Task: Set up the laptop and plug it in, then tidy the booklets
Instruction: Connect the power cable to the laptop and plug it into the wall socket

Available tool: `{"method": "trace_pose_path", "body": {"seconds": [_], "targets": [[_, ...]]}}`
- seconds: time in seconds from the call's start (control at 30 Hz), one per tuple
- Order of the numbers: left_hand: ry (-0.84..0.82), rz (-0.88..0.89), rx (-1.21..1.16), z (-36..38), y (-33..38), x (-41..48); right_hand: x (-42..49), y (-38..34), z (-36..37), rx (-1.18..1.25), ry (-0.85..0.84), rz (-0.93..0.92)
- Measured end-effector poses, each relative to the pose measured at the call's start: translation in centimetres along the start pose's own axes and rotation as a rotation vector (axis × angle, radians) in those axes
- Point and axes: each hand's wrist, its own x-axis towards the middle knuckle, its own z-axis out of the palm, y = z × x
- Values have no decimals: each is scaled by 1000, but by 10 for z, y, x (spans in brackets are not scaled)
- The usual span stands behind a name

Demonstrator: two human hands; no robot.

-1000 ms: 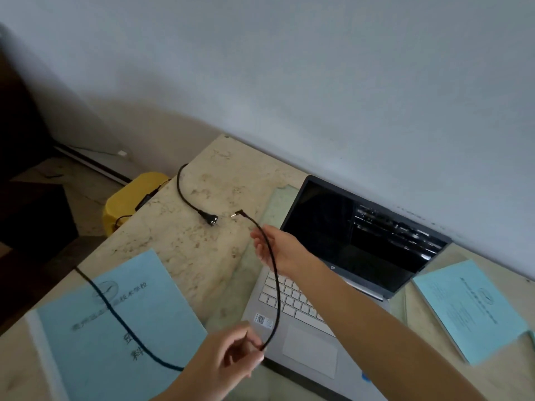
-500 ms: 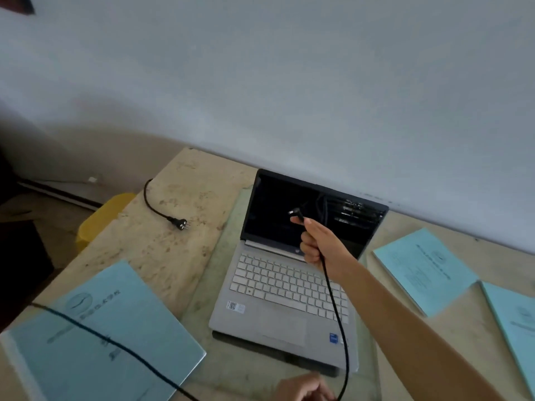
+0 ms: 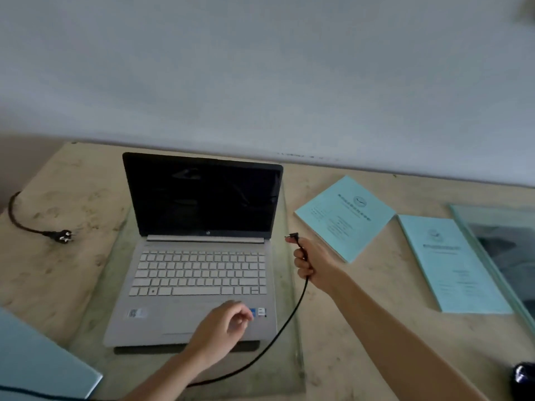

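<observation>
A silver laptop (image 3: pixel 199 273) stands open with a dark screen on a glass sheet (image 3: pixel 289 351) on the table. My right hand (image 3: pixel 314 263) is shut on the black charger cable (image 3: pixel 285 328), with its angled connector (image 3: pixel 292 235) sticking out just right of the laptop's hinge corner. My left hand (image 3: pixel 223 325) hovers over the palm rest near the right front, fingers loosely apart, holding nothing. Light-blue booklets lie around: one (image 3: pixel 344 217) and another (image 3: pixel 451 261) to the right, a third (image 3: pixel 37 363) at the lower left.
A black mains plug (image 3: pixel 62 236) with its cord lies on the marble table (image 3: pixel 63 267) at the left. A second glass sheet (image 3: pixel 503 244) covers the right end. A dark object (image 3: pixel 524 377) sits at the lower right corner. A wall runs behind the table.
My right hand carried the connector from in front of the screen to the laptop's right side. My left hand let go of the cable and moved over the palm rest. The view swung right.
</observation>
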Motion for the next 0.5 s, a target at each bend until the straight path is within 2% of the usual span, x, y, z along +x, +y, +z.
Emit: {"method": "trace_pose_path", "body": {"seconds": [0.1, 0.3, 0.5], "targets": [[82, 55, 127, -4, 3, 30, 11, 18, -7, -142, 27, -28], [228, 53, 285, -3, 8, 80, 39, 41, -10, -339, 65, -130], [-7, 5, 577, 2, 10, 111, 57, 44, -10, -409, 74, -169]]}}
